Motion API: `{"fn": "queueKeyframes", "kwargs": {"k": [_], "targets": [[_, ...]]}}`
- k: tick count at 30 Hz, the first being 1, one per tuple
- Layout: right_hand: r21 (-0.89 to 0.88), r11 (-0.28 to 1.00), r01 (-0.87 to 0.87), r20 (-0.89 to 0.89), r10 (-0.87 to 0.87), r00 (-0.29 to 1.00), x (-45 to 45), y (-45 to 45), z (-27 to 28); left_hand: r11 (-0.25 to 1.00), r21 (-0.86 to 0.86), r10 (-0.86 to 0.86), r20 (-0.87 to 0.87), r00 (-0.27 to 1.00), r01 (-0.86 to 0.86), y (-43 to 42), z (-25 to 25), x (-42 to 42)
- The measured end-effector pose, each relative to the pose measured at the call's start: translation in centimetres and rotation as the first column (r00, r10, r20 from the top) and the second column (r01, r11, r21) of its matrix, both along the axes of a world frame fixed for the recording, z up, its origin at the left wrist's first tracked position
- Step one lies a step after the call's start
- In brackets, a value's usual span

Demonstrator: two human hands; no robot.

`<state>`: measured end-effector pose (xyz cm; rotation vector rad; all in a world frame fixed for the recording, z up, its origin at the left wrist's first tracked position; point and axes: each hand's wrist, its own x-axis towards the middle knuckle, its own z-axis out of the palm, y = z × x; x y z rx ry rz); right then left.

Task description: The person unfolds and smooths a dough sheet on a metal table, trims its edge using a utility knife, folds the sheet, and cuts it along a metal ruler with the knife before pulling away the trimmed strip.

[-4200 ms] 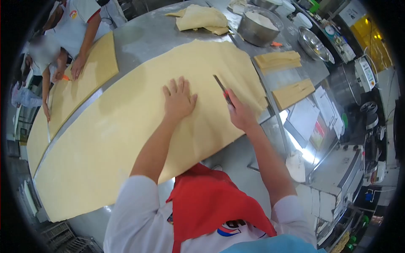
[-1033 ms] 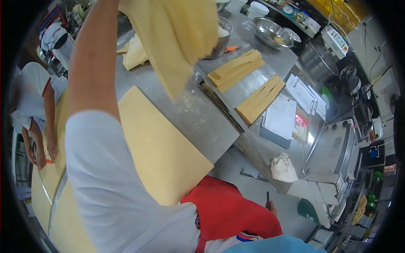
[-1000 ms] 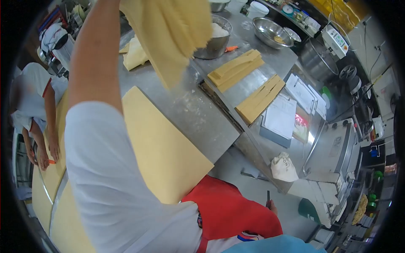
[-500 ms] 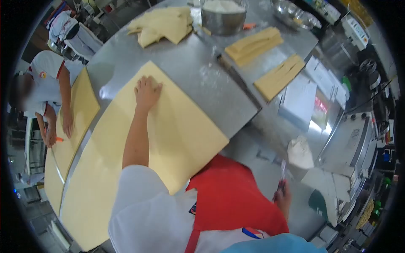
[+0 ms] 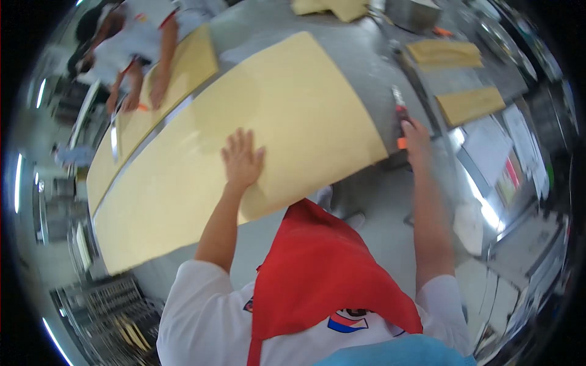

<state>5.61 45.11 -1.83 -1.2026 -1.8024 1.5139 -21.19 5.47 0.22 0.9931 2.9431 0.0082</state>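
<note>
Reads pale yellow over the dough sheet (image 5: 281, 110), deeper tan on the strips (image 5: 470, 105). Shows dull grey across the bench (image 5: 364, 55). Dark red plus bright orange on the tool handle (image 5: 401, 119). Solid red on the apron (image 5: 323, 274); white on the shirt (image 5: 198, 305); red, white, blue in the logo (image 5: 348, 321).

Metal table (image 5: 372, 76): broad dough sheet (image 5: 287, 116), second sheet (image 5: 192, 58) alongside, crumpled dough (image 5: 332, 7), metal bowl (image 5: 414, 14), dough strips (image 5: 470, 105).

Two large dough sheets (image 5: 287, 110) are lying left of the counter gap — two flat dough stacks (image 5: 469, 105) sitting right, one deep metal pot (image 5: 413, 14) standing far — one knife (image 5: 400, 111) pointing far.
</note>
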Motion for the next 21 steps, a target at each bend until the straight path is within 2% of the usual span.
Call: {"fn": "queueKeyframes", "kwargs": {"k": [1, 3, 5, 7, 9, 10, 11, 13, 14, 15, 16, 17, 19, 20, 21], "targets": [[-0.006, 1.0, 0.002, -0.01, -0.002, 1.0, -0.3, -0.4, 1.6, 1.0, 0.001, 0.015, -0.008, 1.0, -0.015, 0.3, 0.7, 0.1], [-0.049, 0.999, 0.022, 0.079, -0.018, 0.997, -0.6, -1.8, 3.7, 0.999, 0.012, 0.052, -0.019, 0.998, -0.052, 0.9, 1.9, -1.3], [0.272, 0.961, 0.038, 0.115, -0.071, 0.991, 1.0, -1.3, -1.1, 0.997, 0.048, 0.058, 0.038, 0.998, -0.06, 1.6, 2.4, -4.1], [0.547, 0.834, 0.076, 0.204, -0.221, 0.954, 3.5, -4.5, -1.1, 0.996, 0.054, 0.064, 0.018, 0.998, -0.065, 2.6, 1.9, -7.5], [0.554, 0.819, 0.147, 0.132, -0.261, 0.956, 7.4, -7.9, -6.2, 0.998, 0.053, 0.026, 0.013, 1.0, -0.027, 3.6, 1.4, -11.7], [0.133, 0.946, 0.295, -0.035, -0.293, 0.955, 8.5, -11.2, -6.9, 0.999, 0.041, 0.03, -0.027, 0.999, -0.029, 4.5, 1.0, -13.9], [-0.32, 0.884, 0.34, -0.176, -0.408, 0.896, 9.1, -15.2, -7.4, 0.999, 0.028, 0.018, -0.06, 0.998, -0.016, 5.5, 0.4, -15.9], [-0.651, 0.752, 0.105, -0.386, -0.447, 0.807, 9.2, -23.0, -10.0, 0.999, 0.038, -0.031, -0.119, 0.992, 0.036, 6.9, -1.0, -20.8], [-0.745, 0.666, 0.045, -0.37, -0.468, 0.803, 6.8, -27.2, -8.6, 0.993, 0.075, -0.081, -0.17, 0.982, 0.095, 7.5, -1.6, -23.5], [-0.77, 0.636, -0.056, -0.415, -0.433, 0.8, 4.8, -31.1, -8.0, 0.989, 0.091, -0.099, -0.194, 0.976, 0.119, 8.2, -2.1, -25.8], [-0.818, 0.569, -0.079, -0.392, -0.453, 0.801, 3.1, -34.0, -8.3, 0.984, 0.105, -0.117, -0.218, 0.969, 0.143, 8.8, -2.7, -28.1], [-0.863, 0.481, -0.152, -0.395, -0.457, 0.797, 0.7, -35.9, -7.0, 0.969, 0.155, -0.168, -0.149, 0.974, 0.191, 9.1, -2.8, -30.1], [-0.844, 0.466, -0.266, -0.484, -0.447, 0.752, -3.3, -39.1, -4.1, 0.942, 0.217, -0.246, -0.074, 0.966, 0.257, 9.5, -0.3, -30.2], [-0.841, 0.484, -0.241, -0.48, -0.463, 0.745, -4.4, -40.0, -3.8, 0.964, 0.15, -0.212, -0.048, 0.976, 0.217, 8.6, 1.7, -28.7], [-0.837, 0.535, -0.118, -0.388, -0.427, 0.816, -6.0, -40.2, -3.4, 0.982, 0.087, -0.165, -0.029, 0.986, 0.167, 7.9, 2.8, -28.4]]}}
